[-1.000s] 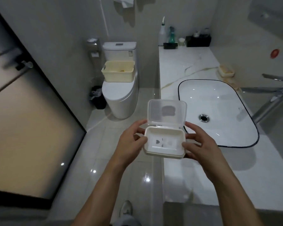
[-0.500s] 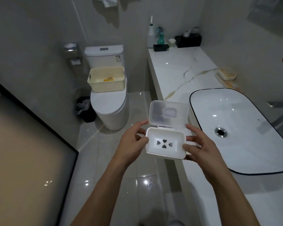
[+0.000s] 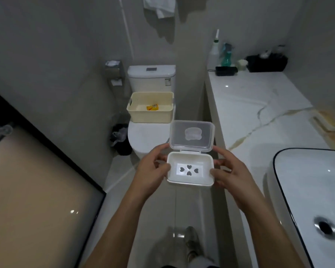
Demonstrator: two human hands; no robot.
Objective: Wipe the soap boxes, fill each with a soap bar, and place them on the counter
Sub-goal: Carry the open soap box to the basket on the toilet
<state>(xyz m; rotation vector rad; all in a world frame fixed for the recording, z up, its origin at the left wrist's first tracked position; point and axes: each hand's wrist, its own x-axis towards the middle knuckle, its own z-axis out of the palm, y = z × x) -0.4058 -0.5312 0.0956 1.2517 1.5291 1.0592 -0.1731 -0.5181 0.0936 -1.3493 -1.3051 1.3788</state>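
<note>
I see the soap box (image 3: 190,169) held in mid-air left of the counter (image 3: 259,105), lid up, tray bare. Left hand (image 3: 151,171) and right hand (image 3: 230,171) grasp its ends; fingertips underneath are hidden. Far basket (image 3: 150,113) holds something yellow, unclear. Sink (image 3: 306,200) is cut off.

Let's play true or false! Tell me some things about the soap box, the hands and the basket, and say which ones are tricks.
1. Both the left hand and the right hand hold the soap box. True.
2. The soap box lid is closed. False: it stands open.
3. A soap bar lies inside the box. False: it is empty, showing heart-shaped holes.
4. The cream basket sits on the toilet. True.
5. The basket holds a small yellow packet. True.
</note>
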